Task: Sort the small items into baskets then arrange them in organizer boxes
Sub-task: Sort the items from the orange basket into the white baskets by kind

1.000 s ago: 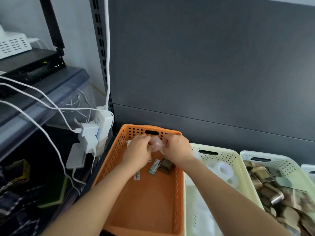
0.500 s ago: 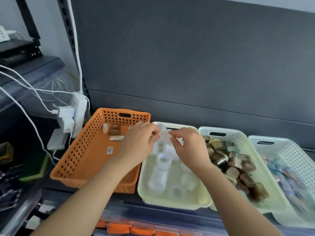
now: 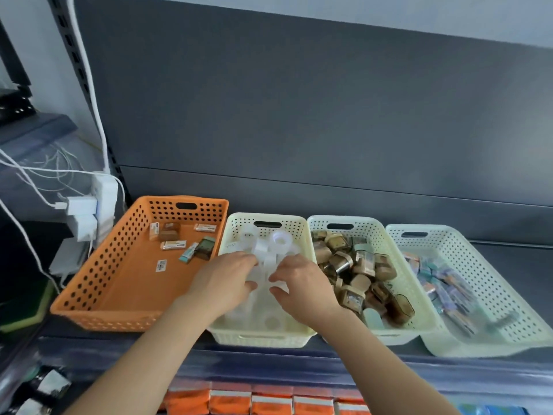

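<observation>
Reaching forward from the bottom edge, both forearms bare and converging over the cream basket (image 3: 260, 336). Hovering low inside that basket, palm down and knuckles up: left hand (image 3: 223, 283). Facing it from the basket's right half, palm down too: right hand (image 3: 302, 284). Curling on both hands, fingers and thumbs closing from either side on a clear roll (image 3: 263, 274) at the basket's middle, with pale plastic showing between each thumb and its fingertips. Blurring somewhat, so the exact contact is hard to read.

Lying loose under and behind the hands, in the same basket: more clear rolls (image 3: 279, 239).

Sitting just left of the cream basket: orange basket (image 3: 113, 259), holding a few small packs (image 3: 173, 244) scattered at its far end. Sitting just right of the cream basket: third basket (image 3: 380, 223), heaped with brown boxes (image 3: 356, 268). Standing further right again: fourth basket (image 3: 490, 280), holding pale packets (image 3: 446, 289), blurred.

Carrying all four baskets in a row: dark shelf (image 3: 508, 253). Rising behind the cream basket: grey back panel (image 3: 299, 115). Hanging well left of the cream basket, past the orange one: white plugs (image 3: 104, 193) with white cables (image 3: 86, 70) running up and sideways. Showing below the cream basket, under the shelf edge: a row of orange cartons (image 3: 230, 401).
</observation>
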Demonstrator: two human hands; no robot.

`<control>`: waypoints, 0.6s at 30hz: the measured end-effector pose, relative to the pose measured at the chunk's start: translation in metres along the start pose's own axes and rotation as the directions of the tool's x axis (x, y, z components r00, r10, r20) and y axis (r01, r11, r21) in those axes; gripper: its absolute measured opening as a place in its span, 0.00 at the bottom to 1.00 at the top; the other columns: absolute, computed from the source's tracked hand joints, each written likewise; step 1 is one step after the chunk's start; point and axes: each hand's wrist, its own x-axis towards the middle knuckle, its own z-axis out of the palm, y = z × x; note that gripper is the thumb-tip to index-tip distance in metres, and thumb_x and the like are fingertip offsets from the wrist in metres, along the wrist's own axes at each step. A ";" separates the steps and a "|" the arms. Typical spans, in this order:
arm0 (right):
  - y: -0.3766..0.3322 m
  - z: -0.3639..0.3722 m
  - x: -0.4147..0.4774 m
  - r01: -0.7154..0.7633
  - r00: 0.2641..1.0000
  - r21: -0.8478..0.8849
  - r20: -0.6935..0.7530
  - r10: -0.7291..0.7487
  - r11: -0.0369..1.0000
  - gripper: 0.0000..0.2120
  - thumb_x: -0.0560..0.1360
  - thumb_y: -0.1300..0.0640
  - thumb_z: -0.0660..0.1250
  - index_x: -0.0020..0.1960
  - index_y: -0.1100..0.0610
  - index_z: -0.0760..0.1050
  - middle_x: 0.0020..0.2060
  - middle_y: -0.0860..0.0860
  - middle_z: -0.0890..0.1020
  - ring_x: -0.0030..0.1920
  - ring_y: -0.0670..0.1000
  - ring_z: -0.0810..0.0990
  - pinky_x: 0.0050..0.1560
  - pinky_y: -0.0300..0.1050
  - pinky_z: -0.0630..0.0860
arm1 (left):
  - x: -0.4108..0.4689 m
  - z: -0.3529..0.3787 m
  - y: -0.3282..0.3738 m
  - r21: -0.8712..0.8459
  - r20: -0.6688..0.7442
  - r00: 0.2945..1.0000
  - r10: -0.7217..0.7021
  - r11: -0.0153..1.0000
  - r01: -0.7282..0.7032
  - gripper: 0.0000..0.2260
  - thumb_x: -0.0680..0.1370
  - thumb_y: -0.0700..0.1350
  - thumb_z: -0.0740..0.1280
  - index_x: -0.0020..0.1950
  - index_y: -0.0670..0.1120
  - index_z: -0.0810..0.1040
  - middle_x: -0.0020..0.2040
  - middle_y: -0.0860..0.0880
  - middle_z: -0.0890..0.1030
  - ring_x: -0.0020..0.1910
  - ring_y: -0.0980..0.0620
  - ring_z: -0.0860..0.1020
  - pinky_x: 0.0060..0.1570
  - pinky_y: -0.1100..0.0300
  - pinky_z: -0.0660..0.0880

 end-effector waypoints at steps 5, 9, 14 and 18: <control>-0.004 0.009 0.013 -0.015 0.997 -0.002 -0.070 0.015 1.000 0.05 0.71 0.54 0.70 0.44 0.53 0.84 0.43 0.50 0.82 0.47 0.55 0.77 0.48 0.48 0.76 | 0.002 -0.001 -0.013 -0.044 -0.021 0.999 0.036 0.998 -0.037 0.18 0.79 0.53 0.64 0.68 0.51 0.72 0.65 0.55 0.73 0.63 0.55 0.71 0.58 0.60 0.71; -0.015 0.010 0.036 -0.044 0.989 0.042 -0.136 0.049 0.998 0.06 0.71 0.57 0.67 0.41 0.55 0.83 0.37 0.51 0.82 0.42 0.56 0.77 0.39 0.50 0.77 | 0.003 -0.008 -0.039 -0.078 -0.098 0.995 0.007 0.997 -0.014 0.15 0.79 0.51 0.63 0.65 0.51 0.76 0.62 0.55 0.75 0.62 0.55 0.71 0.59 0.61 0.70; -0.042 0.015 0.079 -0.020 0.990 0.079 -0.136 0.031 0.997 0.06 0.73 0.57 0.66 0.42 0.54 0.83 0.40 0.51 0.83 0.45 0.55 0.78 0.43 0.50 0.76 | 0.006 -0.023 -0.091 0.006 -0.129 0.988 -0.082 0.996 0.083 0.08 0.79 0.48 0.64 0.54 0.50 0.80 0.52 0.54 0.78 0.54 0.53 0.76 0.52 0.58 0.75; -0.065 0.026 0.116 0.038 0.999 0.020 -0.014 -0.038 0.999 0.09 0.74 0.54 0.64 0.47 0.54 0.82 0.44 0.51 0.82 0.50 0.54 0.75 0.49 0.49 0.74 | 0.015 -0.020 -0.136 0.113 -0.001 0.976 -0.217 0.970 0.216 0.04 0.77 0.46 0.66 0.49 0.48 0.79 0.48 0.52 0.77 0.47 0.53 0.76 0.44 0.58 0.76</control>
